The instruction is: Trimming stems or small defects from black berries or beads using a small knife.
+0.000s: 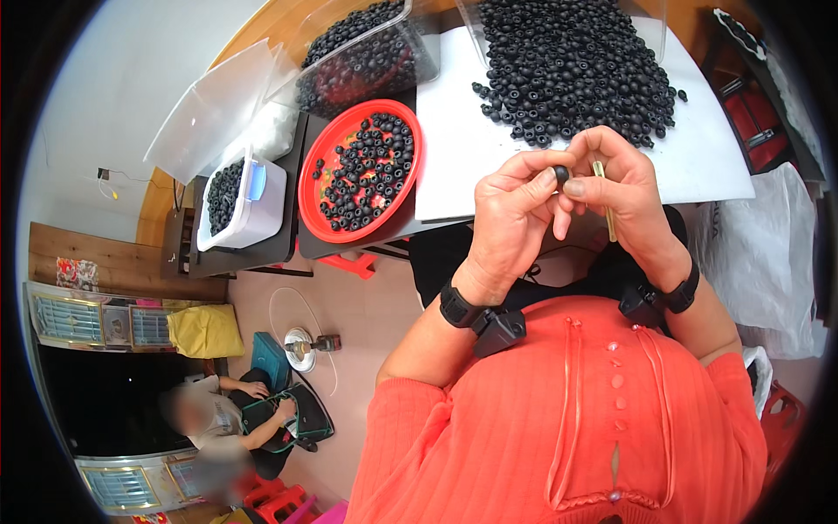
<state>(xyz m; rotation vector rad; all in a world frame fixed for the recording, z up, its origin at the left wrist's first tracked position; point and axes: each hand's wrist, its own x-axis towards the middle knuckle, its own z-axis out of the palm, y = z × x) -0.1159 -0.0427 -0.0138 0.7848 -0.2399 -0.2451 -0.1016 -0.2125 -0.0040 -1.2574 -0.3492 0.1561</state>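
Above the near edge of a white board, my left hand [513,208] pinches one small round black bead [561,174] between thumb and fingers. My right hand [630,188] is closed too, its thumb and fingertips against the same bead. A thin brass-coloured tool [609,223] is tucked in the right hand and points down past the palm; its exact kind I cannot make out. Just beyond both hands lies a big heap of black beads [567,70], many with a hole, spilling from a clear tub onto the white board [445,166].
Left of the board stands a red round tray [307,196] with scattered black beads. Beyond it are a clear bin [425,52] and a white bucket [262,210], both holding beads. A plastic bag [759,253] hangs at right. Another person [218,410] sits at lower left, near a cable reel [299,349].
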